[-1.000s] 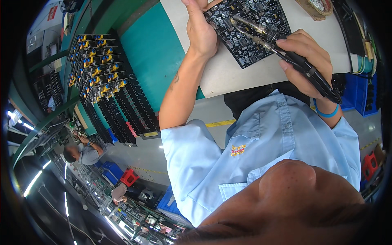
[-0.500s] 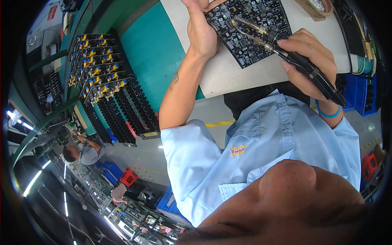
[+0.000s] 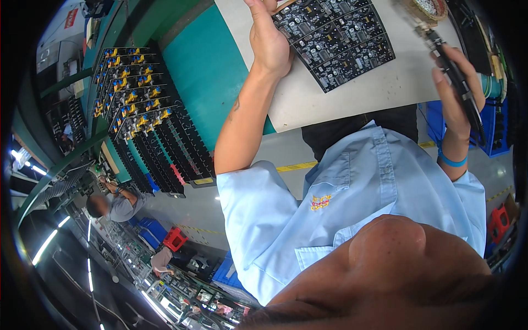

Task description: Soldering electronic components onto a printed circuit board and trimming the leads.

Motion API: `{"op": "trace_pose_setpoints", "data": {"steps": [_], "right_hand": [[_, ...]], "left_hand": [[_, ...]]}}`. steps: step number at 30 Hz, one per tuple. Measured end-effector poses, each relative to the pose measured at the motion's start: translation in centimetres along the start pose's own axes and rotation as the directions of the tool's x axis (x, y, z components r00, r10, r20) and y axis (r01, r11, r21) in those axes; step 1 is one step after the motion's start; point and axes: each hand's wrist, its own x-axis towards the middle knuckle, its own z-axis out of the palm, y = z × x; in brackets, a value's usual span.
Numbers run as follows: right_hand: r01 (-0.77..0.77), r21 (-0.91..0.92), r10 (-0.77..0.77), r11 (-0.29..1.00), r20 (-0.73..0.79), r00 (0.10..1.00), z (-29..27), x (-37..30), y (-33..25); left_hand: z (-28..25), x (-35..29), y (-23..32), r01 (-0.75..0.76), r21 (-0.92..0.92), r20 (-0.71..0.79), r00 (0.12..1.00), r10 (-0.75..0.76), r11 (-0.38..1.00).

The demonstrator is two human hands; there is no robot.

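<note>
A dark panel of circuit boards (image 3: 338, 41), full of small parts, lies over the pale work mat at the far edge of the picture. My left hand (image 3: 269, 47) grips its far left corner, thumb along the edge; the fingertips run partly out of view. In my right hand (image 3: 459, 91) are black soldering tweezers (image 3: 456, 77), held between thumb and fingers. Their metal tips, blurred by motion, point toward a round container of silvery bits (image 3: 432, 7) at the far right. The tweezers stand well apart from the boards.
Racked boards with yellow and blue parts (image 3: 132, 93) stand at the left beside a teal mat (image 3: 206, 66). The pale mat (image 3: 300, 107) ends close to my body. Blue bins (image 3: 492, 129) sit at the right below the table. Another person (image 3: 118, 206) works farther off at left.
My right hand has moved right with the soldering tweezers, away from the boards and toward the container. The panel has shifted slightly in my left hand, which stays in nearly the same place.
</note>
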Motion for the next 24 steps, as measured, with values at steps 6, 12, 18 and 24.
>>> {"op": "trace_pose_setpoints", "data": {"steps": [6,12,18,24], "right_hand": [[-0.263,-0.246,0.216,0.933,-0.203,0.955,-1.7,-1.0,3.2],[-0.157,-0.226,0.087,0.962,-0.29,0.953,-2.1,-1.1,3.5],[-0.118,-0.012,0.113,0.993,-0.206,0.972,-1.9,-1.6,3.4],[0.114,0.139,-0.137,0.984,0.169,0.976,2.4,0.9,-1.3]], "left_hand": [[0.4,0.0,0.3,0.032,0.02,-0.089,0.996,-0.03,0.999],[0.3,-0.1,0.4,0.033,0.052,-0.044,0.999,-0.03,0.998],[0.3,-0.2,0.4,0.015,0.079,-0.004,1.0,-0.015,0.997],[0.0,-0.4,0.4,-0.07,0.084,0.091,0.994,0.062,0.994]]}}
